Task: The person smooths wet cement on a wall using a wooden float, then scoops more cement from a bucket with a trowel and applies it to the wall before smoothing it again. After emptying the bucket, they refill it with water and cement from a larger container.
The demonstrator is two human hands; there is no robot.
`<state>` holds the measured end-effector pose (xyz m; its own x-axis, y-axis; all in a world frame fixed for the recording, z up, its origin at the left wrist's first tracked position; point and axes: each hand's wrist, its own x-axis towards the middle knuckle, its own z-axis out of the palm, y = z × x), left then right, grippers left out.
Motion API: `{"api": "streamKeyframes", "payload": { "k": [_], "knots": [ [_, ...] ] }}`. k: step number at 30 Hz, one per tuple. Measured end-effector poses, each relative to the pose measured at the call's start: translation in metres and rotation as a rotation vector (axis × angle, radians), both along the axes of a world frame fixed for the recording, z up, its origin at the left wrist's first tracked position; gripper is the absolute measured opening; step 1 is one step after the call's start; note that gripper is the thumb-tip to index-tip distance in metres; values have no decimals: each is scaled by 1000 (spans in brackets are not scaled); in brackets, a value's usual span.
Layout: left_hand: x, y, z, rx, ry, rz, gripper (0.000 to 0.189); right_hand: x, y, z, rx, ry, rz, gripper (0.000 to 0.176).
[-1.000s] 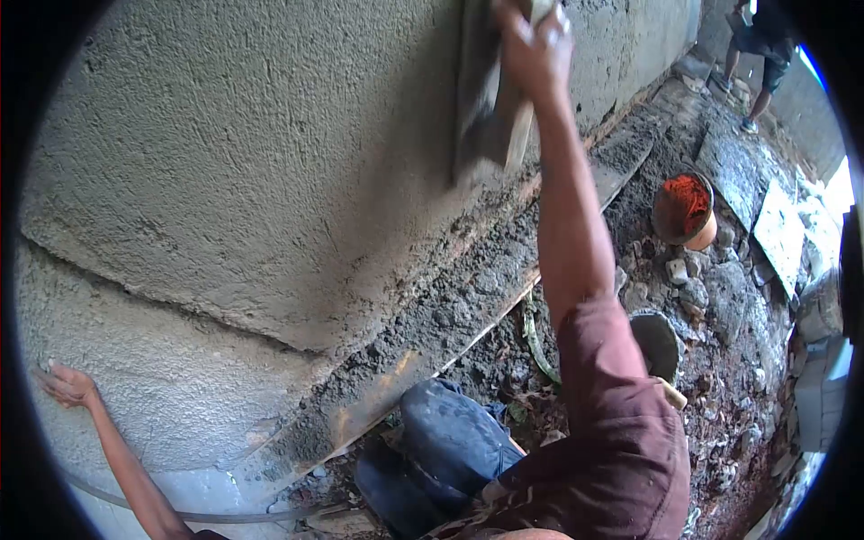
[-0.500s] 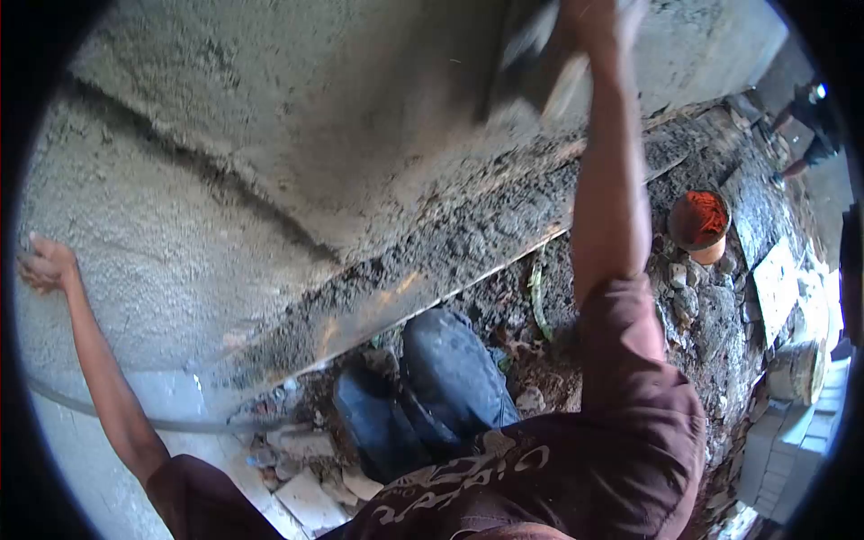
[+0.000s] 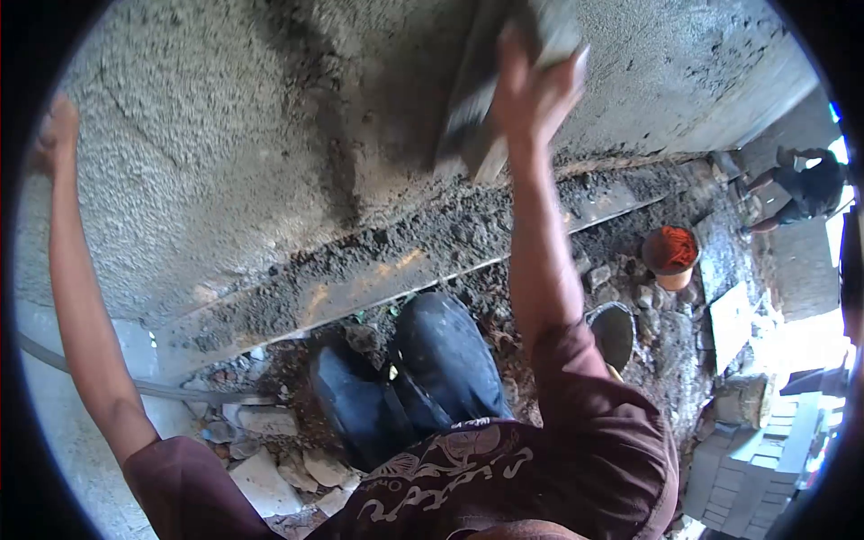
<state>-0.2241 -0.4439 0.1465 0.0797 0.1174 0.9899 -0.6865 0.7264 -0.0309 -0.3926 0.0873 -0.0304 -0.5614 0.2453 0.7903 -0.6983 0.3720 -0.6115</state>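
Observation:
My right hand [image 3: 537, 94] is closed round a long, flat plastering float [image 3: 471, 117], blurred by motion and lying against the rough wet mortar on the wall [image 3: 207, 153]. My thumb sticks out to the right of it. At the far left, my left hand [image 3: 58, 135] rests at the wall, arm stretched out, partly lost in the dark rim of the view; it holds nothing that shows. Below the wall runs a board [image 3: 360, 301] strewn with fallen mortar.
Dark boots [image 3: 450, 360] stand below me amid rubble. To the right are a bucket with orange-red contents [image 3: 673, 256], a round dark container [image 3: 612, 333] and stacked pale blocks [image 3: 756, 459]. Another person [image 3: 805, 189] is at the far right. A hose [image 3: 198, 394] lies at lower left.
My right hand with the float has moved left and lower in the view. My left hand appears higher. The view has shifted, bringing the other person more fully into sight.

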Motion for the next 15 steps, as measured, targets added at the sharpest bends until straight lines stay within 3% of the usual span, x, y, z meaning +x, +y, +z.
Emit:
{"api": "streamKeyframes", "payload": {
  "k": [2, 3, 4, 7, 9, 10, 11, 12, 14, 15],
  "knots": [
    [-6, 16, -5, 5, -6, -14, 66, 21, -4, 83, -64, -11, -43, 54],
    [-11, 20, -10, 16, -15, -17, 65, 15, -6, 67, -38, -20, -45, 54],
    [-17, 26, -9, 20, -16, -20, 64, 0, -6, 34, 90, 4, -75, 71],
    [-13, 43, 3, -14, 32, -7, 60, 9, -37, -120, 320, 180, -274, 93],
    [2, 52, 5, -45, 73, 46, 58, 52, -59, -169, 109, 84, 77, 70],
    [5, 55, 1, -68, 83, 50, 57, 56, -55, -178, 13, -274, 205, 58],
    [10, 65, 0, -96, 104, 15, 55, 49, -53, -154, -18, -158, 210, 57],
    [10, 76, -5, -215, 144, -202, 54, 44, -45, -126, -44, -50, 212, 55],
    [15, 84, -4, -235, 154, -224, 54, 9, -13, -28, -40, 206, 181, 45],
    [15, 88, -2, -245, 125, -244, 53, -7, 8, 24, -4, 201, 117, 47]
  ]
}}
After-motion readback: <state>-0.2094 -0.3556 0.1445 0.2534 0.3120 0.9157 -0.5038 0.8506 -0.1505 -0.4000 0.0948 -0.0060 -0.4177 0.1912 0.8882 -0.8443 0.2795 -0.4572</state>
